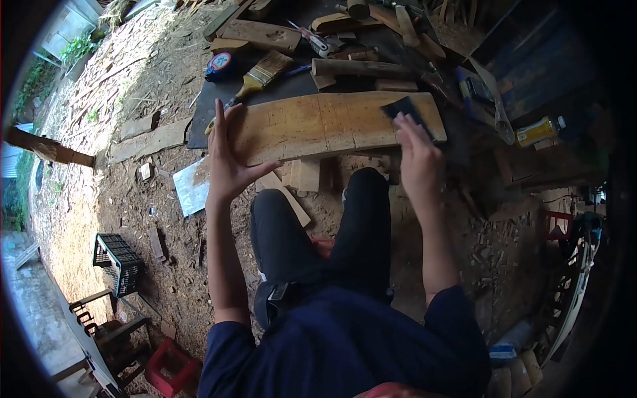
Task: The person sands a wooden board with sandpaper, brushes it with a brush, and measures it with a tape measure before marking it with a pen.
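A long, pale brown wooden board (298,126) with cracks and dark marks lies across the dark work surface (198,132) before my knees. My left hand (231,156) rests against the board's left end, thumb and fingers spread wide. Over the right end, my right hand (421,156) has its fingertips on a dark, flat sheet (398,108) that lies on the wood. The fingers of that hand are close together and stretched out, pressing on the sheet.
Behind the board are a paintbrush (265,71), a blue tape measure (219,66), a screwdriver (315,41) and several wood pieces (361,69). A yellow bottle (539,131) is at right. A black crate (118,264) and red stool (171,368) stand lower left.
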Tool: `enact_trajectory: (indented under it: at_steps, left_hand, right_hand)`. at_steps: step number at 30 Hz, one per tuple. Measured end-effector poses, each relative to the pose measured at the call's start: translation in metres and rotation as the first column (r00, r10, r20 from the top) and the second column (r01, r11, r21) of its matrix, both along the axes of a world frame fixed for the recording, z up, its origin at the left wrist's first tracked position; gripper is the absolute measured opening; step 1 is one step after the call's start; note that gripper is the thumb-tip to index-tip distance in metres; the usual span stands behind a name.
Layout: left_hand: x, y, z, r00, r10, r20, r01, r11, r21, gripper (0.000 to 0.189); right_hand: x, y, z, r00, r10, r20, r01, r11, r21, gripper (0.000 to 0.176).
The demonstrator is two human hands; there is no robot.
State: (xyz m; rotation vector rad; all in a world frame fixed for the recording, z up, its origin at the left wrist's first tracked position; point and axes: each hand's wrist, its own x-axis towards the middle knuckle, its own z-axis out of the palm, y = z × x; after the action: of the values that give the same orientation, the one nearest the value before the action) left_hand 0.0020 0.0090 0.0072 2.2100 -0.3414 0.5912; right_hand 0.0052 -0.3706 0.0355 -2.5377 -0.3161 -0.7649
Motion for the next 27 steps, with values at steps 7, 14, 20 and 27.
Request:
enact_trajectory:
  at_steps: [7, 14, 20, 27]
  left_hand:
    - [0.002, -0.004, -0.001, 1.0, -0.028, 0.001, 0.028, 0.997, -0.069, 0.16]
    - [0.001, -0.006, -0.002, 0.998, -0.062, -0.005, 0.061, 0.99, -0.129, 0.159]
    - [0.0, -0.005, -0.004, 0.996, -0.088, -0.031, 0.083, 0.987, -0.137, 0.159]
    - [0.001, -0.005, -0.006, 0.993, -0.109, -0.039, 0.1, 0.977, -0.186, 0.16]
  right_hand:
    - [-0.026, 0.02, -0.001, 0.992, 0.098, 0.079, -0.092, 0.993, -0.069, 0.026]
    - [-0.015, 0.038, -0.003, 0.992, 0.078, 0.098, -0.07, 0.994, -0.088, 0.026]
    - [0.031, 0.027, 0.007, 0.997, -0.078, 0.003, 0.078, 0.997, 0.005, 0.028]
    - [0.006, 0.111, -0.008, 0.959, 0.278, 0.061, -0.282, 0.958, 0.055, 0.029]
